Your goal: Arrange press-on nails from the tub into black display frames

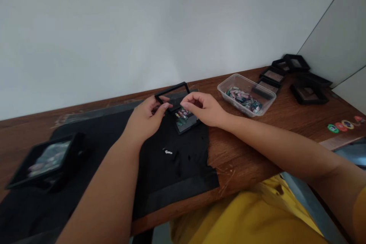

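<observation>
A small black box (182,131) lies opened on the black cloth, its frame-like lid (187,88) with a clear window tipped up at the back. Several coloured polished stone pieces (180,121) rest in its lower half. My left hand (145,118) grips the lid's left side between thumb and fingers. Over the box's lower half, my right hand (206,109) is closed in a pinch at the stones; its fingertips hide whatever is between them. A little white scrap (168,152) sits on the cloth nearer to me.
A clear plastic tub (233,80) with many similar stones stands right of my hands. Several black frame boxes (309,93) are piled at the far right, near round coloured stickers (340,126). Another filled black box (47,160) lies on the cloth (160,183) at left. A wall rises behind.
</observation>
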Demonstrator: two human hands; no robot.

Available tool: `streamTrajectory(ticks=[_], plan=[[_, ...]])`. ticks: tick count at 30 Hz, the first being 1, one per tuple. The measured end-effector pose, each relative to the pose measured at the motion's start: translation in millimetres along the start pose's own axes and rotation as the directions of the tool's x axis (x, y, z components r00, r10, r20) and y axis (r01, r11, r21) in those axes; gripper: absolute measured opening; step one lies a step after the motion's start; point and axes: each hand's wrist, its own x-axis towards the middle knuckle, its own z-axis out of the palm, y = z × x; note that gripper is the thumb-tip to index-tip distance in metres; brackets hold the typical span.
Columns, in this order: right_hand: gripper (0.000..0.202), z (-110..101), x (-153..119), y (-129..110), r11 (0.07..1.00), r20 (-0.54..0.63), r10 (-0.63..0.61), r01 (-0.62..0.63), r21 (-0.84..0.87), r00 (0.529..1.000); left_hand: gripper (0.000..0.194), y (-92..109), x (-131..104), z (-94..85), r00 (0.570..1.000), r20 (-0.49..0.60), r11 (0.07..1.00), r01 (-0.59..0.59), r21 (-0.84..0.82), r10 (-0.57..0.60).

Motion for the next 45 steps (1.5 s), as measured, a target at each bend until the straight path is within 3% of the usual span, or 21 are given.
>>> streamTrajectory(ticks=[3, 6, 9, 14, 24, 39, 45], plan=[[0.014, 3, 1, -6, 0.920, 0.092, 0.110, -0.136, 0.368, 0.990, 0.029, 2, 0, -0.3, 1.000, 0.006, 1.000, -0.004, 0.004, 0.004], [0.013, 0, -3, -22, 0.772, 0.226, 0.177, -0.277, 0.571, 0.958, 0.029, 3, 1, -1.0, 1.000, 0.004, 1.000, -0.012, 0.021, 0.012], [0.013, -4, -7, -42, 0.650, 0.363, 0.198, -0.399, 0.647, 0.910, 0.029, 4, 0, -2.0, 1.000, 0.001, 0.999, -0.022, 0.041, 0.022], [0.019, -7, -12, -65, 0.539, 0.427, 0.233, -0.481, 0.691, 0.874, 0.028, 4, -1, -2.6, 1.000, 0.003, 0.998, -0.029, 0.055, 0.029], [0.023, -22, -7, -73, 0.509, 0.405, 0.170, -0.432, 0.744, 0.898, 0.024, 4, 1, 0.4, 1.000, 0.010, 1.000, -0.022, 0.005, 0.022], [0.022, -17, -9, -67, 0.497, 0.372, 0.178, -0.410, 0.765, 0.911, 0.026, 3, 1, 0.0, 1.000, 0.007, 1.000, -0.026, 0.016, 0.026], [0.010, -17, -9, -64, 0.519, 0.358, 0.217, -0.418, 0.745, 0.908, 0.025, 6, 0, -0.1, 0.999, 0.033, 1.000, -0.015, 0.000, 0.015]])
